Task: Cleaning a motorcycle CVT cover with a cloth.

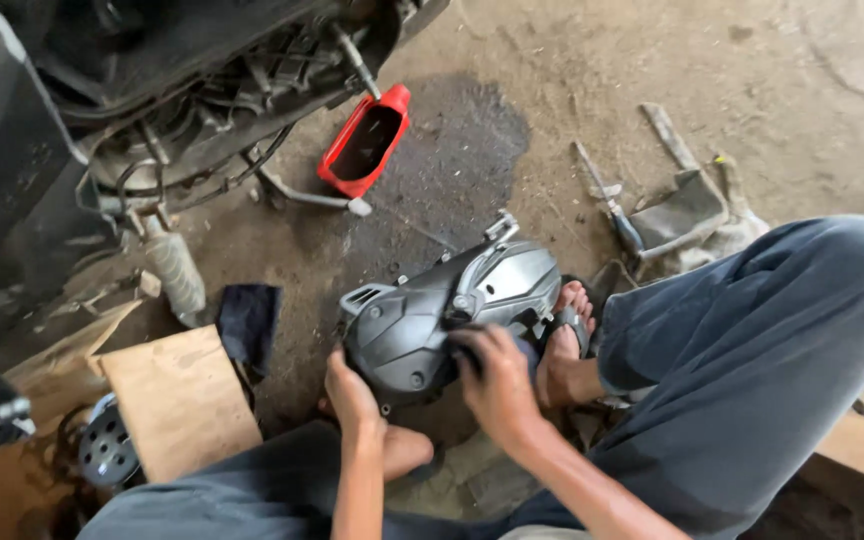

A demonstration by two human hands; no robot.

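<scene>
Head view showed the grey engine cover (pixel 447 310) already off the scooter (pixel 152 110) at upper left, left hand (pixel 350 390) and right hand (pixel 492 375) fingers curled gripping it.

Soft, even daylight falls across the dirt floor (pixel 652 70), brightest at upper right, casting only faint shadows. The scooter underside (pixel 152 90) at upper left sinks into murk. A dull sheen marks the grey engine cover (pixel 432 315). Edges bow slightly and blur.

Both forearms are extended forward between the bent knees, the left hand (pixel 350 388) curled with fingers hidden, the right hand (pixel 497 378) laid palm-down, fingers bent.
</scene>
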